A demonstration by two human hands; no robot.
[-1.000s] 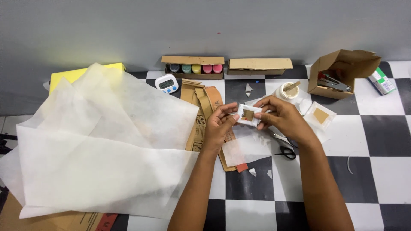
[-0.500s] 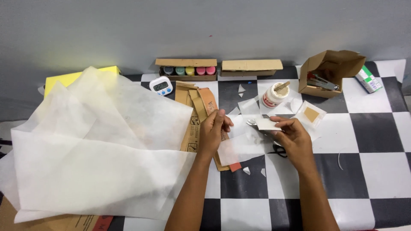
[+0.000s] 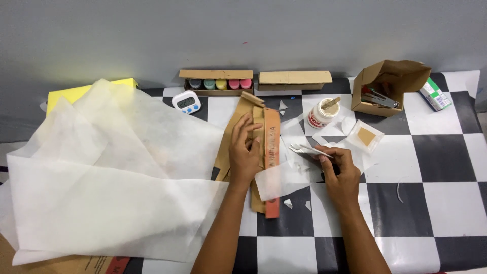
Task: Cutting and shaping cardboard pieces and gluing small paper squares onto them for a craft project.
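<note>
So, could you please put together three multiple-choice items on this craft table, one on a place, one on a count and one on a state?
1. Where does the left hand rest?
A. on the brown cardboard strips
B. on the small timer
C. inside the open box

2. How many paint pots show in the long cardboard tray?
A. two
B. five
C. eight

3. What state is the glue jar in?
A. capped
B. tipped over
C. upright and open, with a stick standing in it

Answers:
1 A, the fingers lie flat on the strips beside the white tissue sheets.
2 B, five coloured lids sit in a row.
3 C, the jar stands on the checked table with the stick poking out, while the right hand holds a small folded white piece.
</note>
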